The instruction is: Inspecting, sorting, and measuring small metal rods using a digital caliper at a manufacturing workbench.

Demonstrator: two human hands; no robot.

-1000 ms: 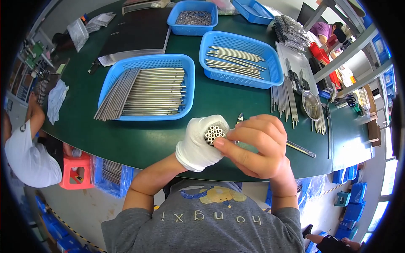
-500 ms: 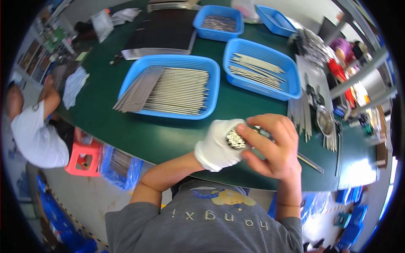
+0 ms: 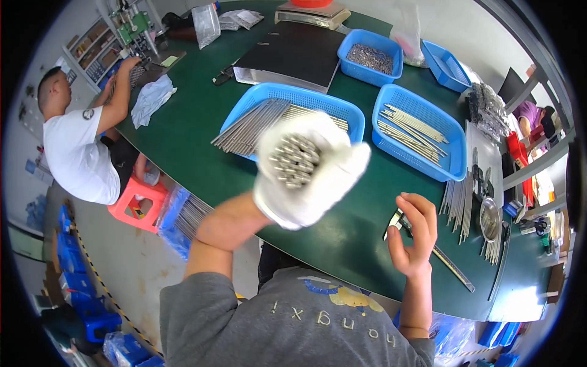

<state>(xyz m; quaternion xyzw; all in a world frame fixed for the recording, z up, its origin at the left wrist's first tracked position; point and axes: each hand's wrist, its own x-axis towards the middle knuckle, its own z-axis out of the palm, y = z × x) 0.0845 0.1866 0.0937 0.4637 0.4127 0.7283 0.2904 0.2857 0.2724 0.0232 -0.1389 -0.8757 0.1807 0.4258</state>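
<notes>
- Moved vs. 0.5 s ago: L gloved hand (image 3: pixel 324 183) w/ rod bundle (image 3: pixel 296 160), now well apart fr. R bare hand (image 3: pixel 417 235).
- Bundle: in L hand, fingers wrapped round it, thumb sticking out on R side.
- Long axis approx. along line of sight; ends face cam, exact tilt blurred.
- R hand: fingers loosely curled, thumb & index apart; caliper (image 3: pixel 452 268) just under it, contact can't tell.
- Blue basket (image 3: pixel 306 95) w/ rods: beyond L hand, partly hidden.
</notes>
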